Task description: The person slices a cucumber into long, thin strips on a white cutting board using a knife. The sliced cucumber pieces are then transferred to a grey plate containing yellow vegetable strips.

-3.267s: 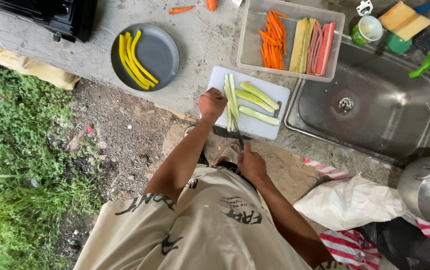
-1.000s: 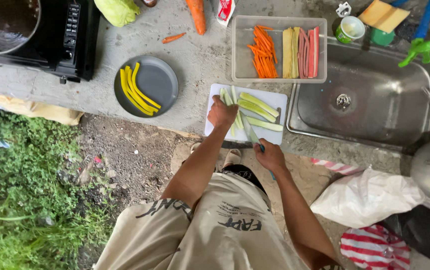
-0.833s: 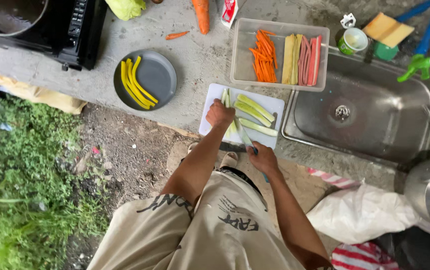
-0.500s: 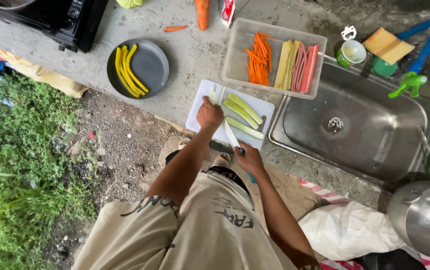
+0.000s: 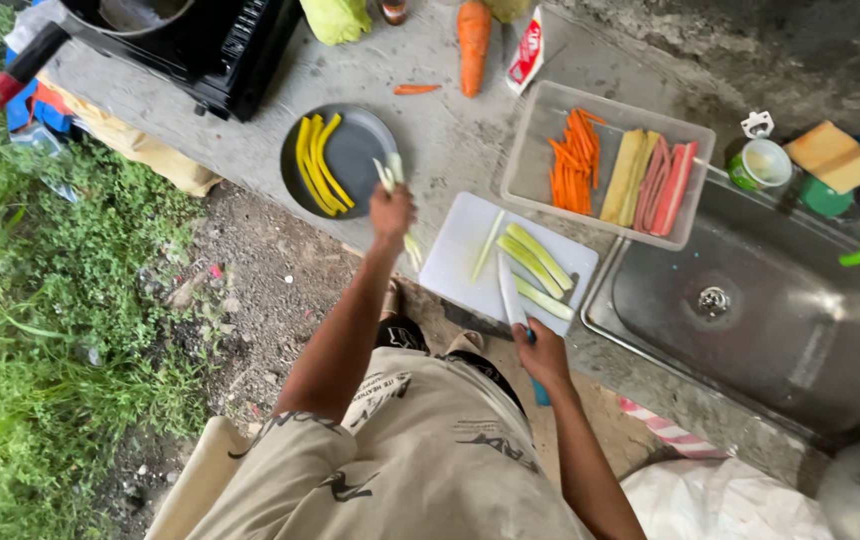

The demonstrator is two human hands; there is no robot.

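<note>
My left hand [image 5: 390,212] is lifted beside the grey plate [image 5: 362,140] and grips a few pale green cucumber strips [image 5: 390,175]. Yellow strips [image 5: 315,165] lie on the plate's left half. My right hand [image 5: 542,355] holds a knife [image 5: 510,290] by its blue handle, the blade resting over the white cutting board [image 5: 460,250]. Several cucumber strips [image 5: 538,262] lie on the board.
A clear tray [image 5: 540,120] holds orange, yellow and pink strips. A steel sink [image 5: 800,330] sits to the right, a black stove [image 5: 220,50] at top left. A whole carrot [image 5: 473,35] lies at the back. Grass and dirt are on the left.
My left hand has lifted off the cutting board with cucumber strips and moved left toward the grey plate. The knife stays over the board.
</note>
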